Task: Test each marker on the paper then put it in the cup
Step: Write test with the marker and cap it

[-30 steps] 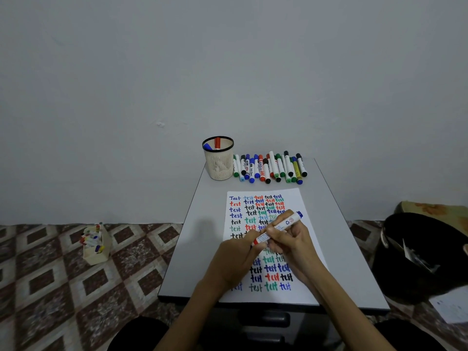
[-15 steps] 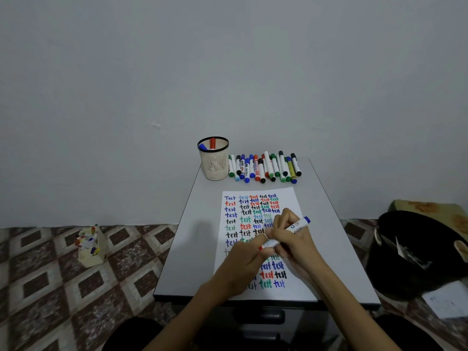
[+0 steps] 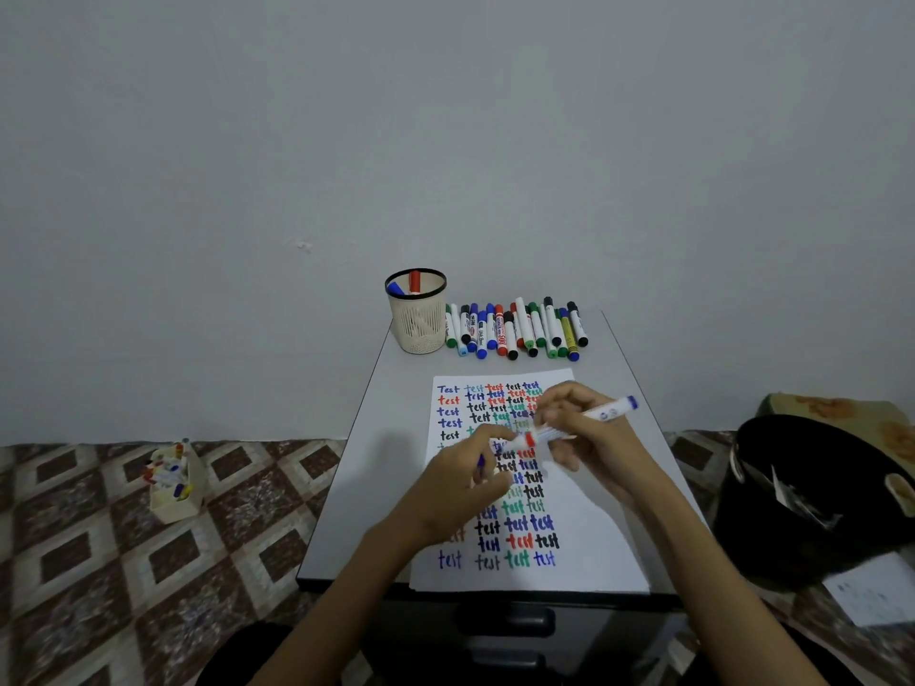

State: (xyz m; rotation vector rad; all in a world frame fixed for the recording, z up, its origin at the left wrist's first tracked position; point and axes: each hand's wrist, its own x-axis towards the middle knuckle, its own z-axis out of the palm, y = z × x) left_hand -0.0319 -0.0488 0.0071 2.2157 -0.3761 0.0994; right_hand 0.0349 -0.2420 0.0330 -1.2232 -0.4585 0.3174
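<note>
My right hand (image 3: 601, 445) grips a white marker (image 3: 606, 413) with a blue rear end, holding it slantwise over the paper (image 3: 599, 552). The marker's front end, with a red band, points down-left. My left hand (image 3: 460, 497) is curled just below that end, a little apart from it, and pinches a small blue piece that looks like the cap (image 3: 480, 460). The paper is covered with rows of "test" in several colours. A beige mesh cup (image 3: 421, 331) at the table's far left holds a blue and a red marker. Several markers (image 3: 515, 329) lie in a row beside it.
The small grey table (image 3: 371, 467) stands against a plain wall, its front edge close to me. On the patterned floor to the left sits a small box of markers (image 3: 173, 487). A black bag (image 3: 802, 497) and loose paper lie on the right.
My hands have drawn apart: the left slid down-left away from the marker's front end, and the right lifted the marker slightly up and right. The camera view has shifted a little.
</note>
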